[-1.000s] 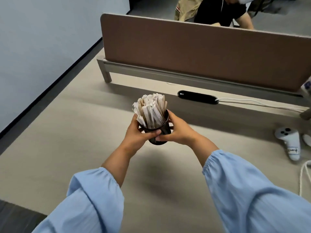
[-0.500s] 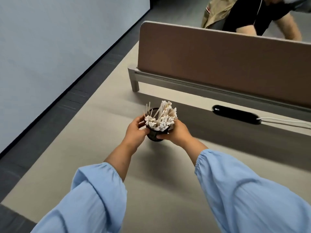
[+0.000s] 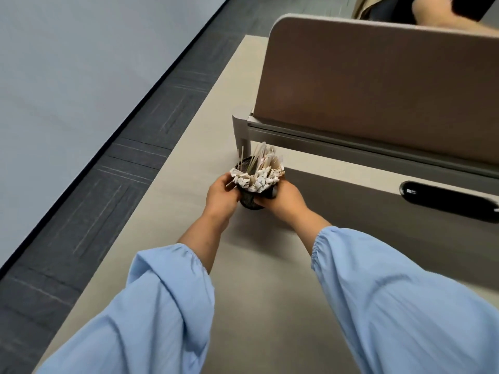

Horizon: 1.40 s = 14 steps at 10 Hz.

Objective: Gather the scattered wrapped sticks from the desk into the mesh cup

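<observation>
Though pale, desk (image 3: 270, 292) beside dark carpet (image 3: 81, 225).

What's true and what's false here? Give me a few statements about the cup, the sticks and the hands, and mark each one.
1. The left hand and the right hand both hold the cup. True.
2. The cup is empty. False: it is packed with sticks, their ends poking above the rim.
3. The cup is near the left end of the divider. True.
4. Loose sticks lie beside the cup. False: none show on the desk; every stick in view is in the cup.
</observation>
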Each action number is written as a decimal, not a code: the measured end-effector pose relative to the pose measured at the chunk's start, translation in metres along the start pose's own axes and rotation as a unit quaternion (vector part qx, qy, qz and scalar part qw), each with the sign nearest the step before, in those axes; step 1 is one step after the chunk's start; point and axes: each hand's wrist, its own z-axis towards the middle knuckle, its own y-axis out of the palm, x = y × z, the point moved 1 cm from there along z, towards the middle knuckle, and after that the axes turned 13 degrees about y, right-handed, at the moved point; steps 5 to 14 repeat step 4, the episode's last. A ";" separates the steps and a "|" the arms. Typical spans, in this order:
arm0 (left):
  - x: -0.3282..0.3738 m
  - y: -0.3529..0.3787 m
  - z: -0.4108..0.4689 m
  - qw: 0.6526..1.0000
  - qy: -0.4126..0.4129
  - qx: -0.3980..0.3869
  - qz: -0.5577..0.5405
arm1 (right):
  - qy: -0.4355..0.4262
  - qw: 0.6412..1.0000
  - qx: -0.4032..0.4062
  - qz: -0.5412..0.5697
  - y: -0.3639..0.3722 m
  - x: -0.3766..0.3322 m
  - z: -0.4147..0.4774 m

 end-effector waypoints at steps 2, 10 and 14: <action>0.001 0.004 0.014 0.999 0.012 -0.009 -0.037 | 0.018 1.000 0.008 0.000 0.002 -0.006 0.018; 0.002 0.008 0.011 0.999 -0.004 -0.028 -0.027 | 0.020 1.000 0.006 -0.005 -0.006 -0.003 0.012; 0.002 0.008 0.011 0.999 -0.004 -0.028 -0.027 | 0.020 1.000 0.006 -0.005 -0.006 -0.003 0.012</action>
